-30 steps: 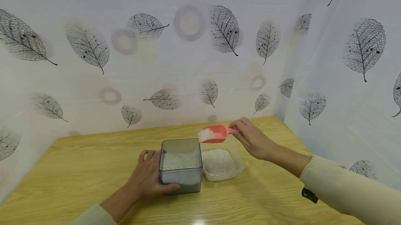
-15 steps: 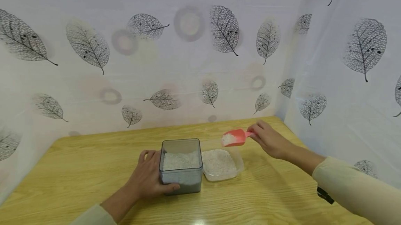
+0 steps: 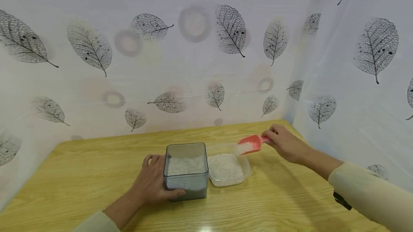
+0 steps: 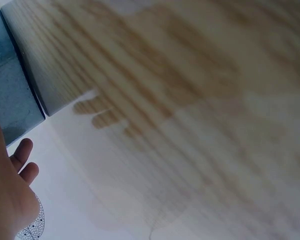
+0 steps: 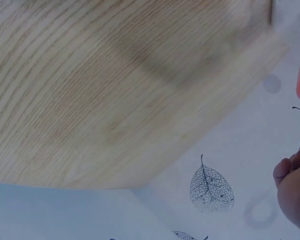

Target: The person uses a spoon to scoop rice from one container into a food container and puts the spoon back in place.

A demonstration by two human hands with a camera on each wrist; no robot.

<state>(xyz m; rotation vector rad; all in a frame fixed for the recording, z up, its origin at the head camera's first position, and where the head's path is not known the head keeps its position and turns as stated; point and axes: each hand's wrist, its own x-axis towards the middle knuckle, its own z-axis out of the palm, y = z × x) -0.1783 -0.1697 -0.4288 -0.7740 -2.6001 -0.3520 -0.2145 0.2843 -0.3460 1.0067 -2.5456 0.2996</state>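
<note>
In the head view, my right hand [image 3: 285, 144] pinches the handle of a coral-pink scoop [image 3: 256, 143] holding white grains that look like rice. The scoop hangs over the back right corner of a shallow clear tub [image 3: 247, 169], its mouth tilted down, the grains blurred at its lip. White grains [image 3: 226, 166] cover the tub's floor. My left hand [image 3: 154, 181] holds a taller, smoky-grey transparent container [image 3: 186, 185] by its left side, thumb across the front. More white grains [image 3: 187, 165] lie in it. The left wrist view shows part of this container [image 4: 15, 85].
The tub stands right against the grey container's right side. Both rest on a wood-grain table [image 3: 80, 174]. A pale curtain [image 3: 193, 63] with a leaf print hangs behind the table and along its right side.
My right hand has carried the scoop rightward from beside the grey container's rim to the tub's far right corner, and the scoop has tipped downward. My left hand and both containers stay put.
</note>
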